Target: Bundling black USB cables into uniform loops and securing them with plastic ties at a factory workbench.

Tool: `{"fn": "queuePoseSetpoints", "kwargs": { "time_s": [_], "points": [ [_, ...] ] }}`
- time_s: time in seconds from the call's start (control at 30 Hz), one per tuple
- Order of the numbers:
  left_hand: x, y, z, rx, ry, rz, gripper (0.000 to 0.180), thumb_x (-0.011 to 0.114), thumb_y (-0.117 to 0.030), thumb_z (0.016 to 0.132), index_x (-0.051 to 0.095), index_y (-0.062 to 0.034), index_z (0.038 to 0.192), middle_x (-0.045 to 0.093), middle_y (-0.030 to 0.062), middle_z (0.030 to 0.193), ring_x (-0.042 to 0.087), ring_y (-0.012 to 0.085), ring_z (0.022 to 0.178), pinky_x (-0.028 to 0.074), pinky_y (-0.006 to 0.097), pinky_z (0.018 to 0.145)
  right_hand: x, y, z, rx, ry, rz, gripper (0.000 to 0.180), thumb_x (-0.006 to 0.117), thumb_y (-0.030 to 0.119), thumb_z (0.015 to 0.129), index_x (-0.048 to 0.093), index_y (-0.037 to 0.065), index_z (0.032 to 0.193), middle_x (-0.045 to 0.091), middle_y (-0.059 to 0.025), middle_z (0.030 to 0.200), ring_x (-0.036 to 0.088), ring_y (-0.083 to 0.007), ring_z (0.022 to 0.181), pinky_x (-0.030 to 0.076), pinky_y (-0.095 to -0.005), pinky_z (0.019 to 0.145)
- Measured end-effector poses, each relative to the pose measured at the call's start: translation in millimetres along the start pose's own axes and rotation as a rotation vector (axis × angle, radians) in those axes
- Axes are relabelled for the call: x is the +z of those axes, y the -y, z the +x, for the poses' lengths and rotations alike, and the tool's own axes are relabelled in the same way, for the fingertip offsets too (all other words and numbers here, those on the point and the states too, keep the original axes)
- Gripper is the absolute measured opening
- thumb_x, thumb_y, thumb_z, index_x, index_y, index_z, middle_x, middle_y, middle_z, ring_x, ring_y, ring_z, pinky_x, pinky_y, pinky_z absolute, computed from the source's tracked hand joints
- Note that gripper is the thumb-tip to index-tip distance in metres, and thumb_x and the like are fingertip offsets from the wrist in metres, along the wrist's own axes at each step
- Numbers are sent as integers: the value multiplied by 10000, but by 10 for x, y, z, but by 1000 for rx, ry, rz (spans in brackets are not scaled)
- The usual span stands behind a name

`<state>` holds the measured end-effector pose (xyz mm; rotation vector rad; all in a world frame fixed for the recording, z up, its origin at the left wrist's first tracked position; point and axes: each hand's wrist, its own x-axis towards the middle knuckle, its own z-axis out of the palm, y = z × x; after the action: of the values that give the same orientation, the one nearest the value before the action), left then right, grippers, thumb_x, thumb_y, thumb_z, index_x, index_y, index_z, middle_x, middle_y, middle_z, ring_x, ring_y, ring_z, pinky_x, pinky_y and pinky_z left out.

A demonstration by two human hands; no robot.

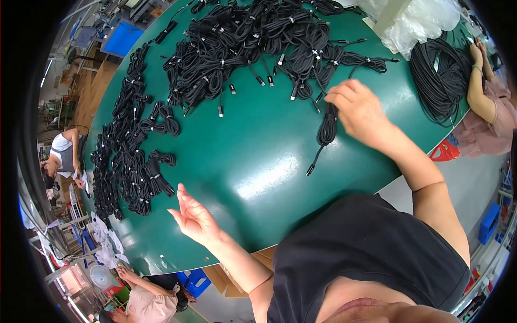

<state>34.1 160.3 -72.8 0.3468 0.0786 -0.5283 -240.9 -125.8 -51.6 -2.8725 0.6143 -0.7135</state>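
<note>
Far left on the green tabletop (231, 145), smooth, hard, glossy under the lights: a long row of tied bundles (141, 180), black, matte, ropey, overlapping, small pale ties at some waists.

Just right of that: left hand (195, 218), empty, palm turned partly up, fingers loosely bent, thumb apart. Not touching any cable.

Upper middle: big heap of black cables (245, 40), loops tangled over each other, plugs poking out along the near edge with shiny metal tips and dark rigid shells.

Right of middle: single cable bundle (327, 129), lying lengthwise below the heap, folded into a narrow loop, one plug tail pointing back toward the body. Should handle light, soft and bendy, a bit springy, likely not slippery. Best taken round the middle of the folded strands; avoid tugging by the plug tail, stiffest and probably weakest at the neck.

At its upper end: right hand (355, 110), fingers curled over, slightly blurred. Pinching or only touching, cannot tell.

Upper right: clear plastic bags (425, 19), thin, crinkled, shiny. Below, near the table edge: large loose coil (439, 86), black, smooth round turns.
</note>
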Motion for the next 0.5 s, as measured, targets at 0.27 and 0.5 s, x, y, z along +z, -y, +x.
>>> {"fn": "queuePoseSetpoints", "kwargs": {
  "time_s": [0.27, 0.5],
  "points": [
    [73, 559, -285, -210, 136, 592, 298, 533, -71, 852, 497, 48, 1123, 605, 146, 940, 578, 199, 788, 486, 273, 663, -39, -101, -62, -99, 193, 98, 254, 652, 9, 656, 571, 31, 896, 494, -89, 866, 484, -263, 832, 442, -346, 710],
    [353, 1158, -651, -147, 492, 1439, 156, 553, -98, 872, 568, -16, 1004, 587, 83, 946, 563, 126, 769, 457, 242, 650, -38, 365, 66, -259, 85, 330, 204, 650, 43, 652, 559, 18, 833, 468, -94, 800, 511, -251, 678, 453, -336, 583]
  ]
}}
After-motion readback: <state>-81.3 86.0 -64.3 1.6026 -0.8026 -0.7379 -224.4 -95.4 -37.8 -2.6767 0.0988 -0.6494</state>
